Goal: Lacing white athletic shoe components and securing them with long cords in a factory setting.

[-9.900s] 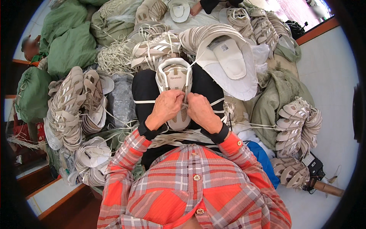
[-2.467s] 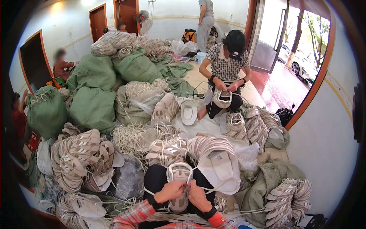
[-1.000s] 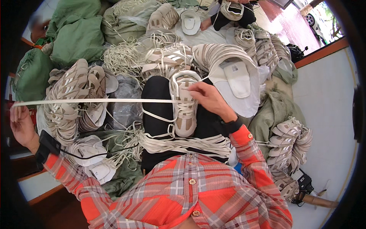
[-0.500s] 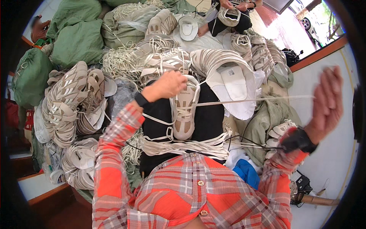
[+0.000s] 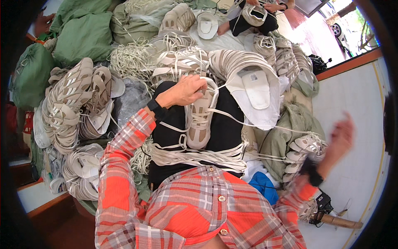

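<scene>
A beige and white shoe upper [image 5: 198, 135] lies across my black-trousered lap, toe toward me, with pale lace crossing its front. My left hand [image 5: 188, 90] is closed on its collar and tongue, the fingertips partly hidden. From the upper's right side a loose shoelace [image 5: 265, 127] sags out toward my right hand [image 5: 342, 135], raised at the far right. Motion smears that hand's fingers, so I cannot see whether they hold the lace end. A bundle of pale laces [image 5: 199, 159] stretches over my thighs, close to my waist.
Nested stacks of shoe uppers stand at left [image 5: 68, 103] and ahead [image 5: 244, 70]. Green sacks [image 5: 83, 45] and a lace heap [image 5: 132, 58] lie beyond. Another person's hands [image 5: 271, 7] hold an upper at the top. A white wall [image 5: 352, 95] bounds the right side.
My right hand has moved down and slightly inward. The lace, taut and nearly straight before, now hangs slack in a curve. My left hand stays at the upper's collar.
</scene>
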Demonstrator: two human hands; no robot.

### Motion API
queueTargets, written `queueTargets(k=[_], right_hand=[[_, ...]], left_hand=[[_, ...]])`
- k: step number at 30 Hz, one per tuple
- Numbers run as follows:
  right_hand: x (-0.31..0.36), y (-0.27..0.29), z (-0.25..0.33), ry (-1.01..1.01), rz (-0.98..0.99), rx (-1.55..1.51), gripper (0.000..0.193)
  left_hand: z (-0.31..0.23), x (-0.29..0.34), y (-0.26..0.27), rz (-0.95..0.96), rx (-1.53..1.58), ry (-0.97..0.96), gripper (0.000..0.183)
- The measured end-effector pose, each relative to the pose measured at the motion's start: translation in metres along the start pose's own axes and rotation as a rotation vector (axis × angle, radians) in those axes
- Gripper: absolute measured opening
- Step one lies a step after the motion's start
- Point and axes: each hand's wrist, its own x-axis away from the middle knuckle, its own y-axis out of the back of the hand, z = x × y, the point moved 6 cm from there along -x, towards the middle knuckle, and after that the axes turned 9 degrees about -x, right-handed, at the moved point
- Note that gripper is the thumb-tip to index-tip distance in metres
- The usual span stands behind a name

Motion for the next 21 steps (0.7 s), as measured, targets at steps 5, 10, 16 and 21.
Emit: queueTargets(k=[5, 10, 16, 21], right_hand=[[0.156, -0.242, -0.001, -0.074, 0.964, -0.189, 0.019], [0.188, -0.289, 0.011, 0.409, 0.883, -0.014, 0.013], [0.199, -0.290, 0.014, 0.481, 0.968, 0.102, 0.018], [0.204, -0.296, 0.019, 0.515, 1.001, 0.177, 0.019]], left_hand=[[0.004, -0.002, -0.002, 0.176, 0.277, 0.149, 0.022], [0.011, -0.001, -0.017, 0.191, 0.861, 0.210, 0.018], [0.014, 0.002, -0.026, 0.157, 1.108, 0.179, 0.017], [0.015, 0.002, -0.028, 0.157, 1.159, 0.158, 0.016]])
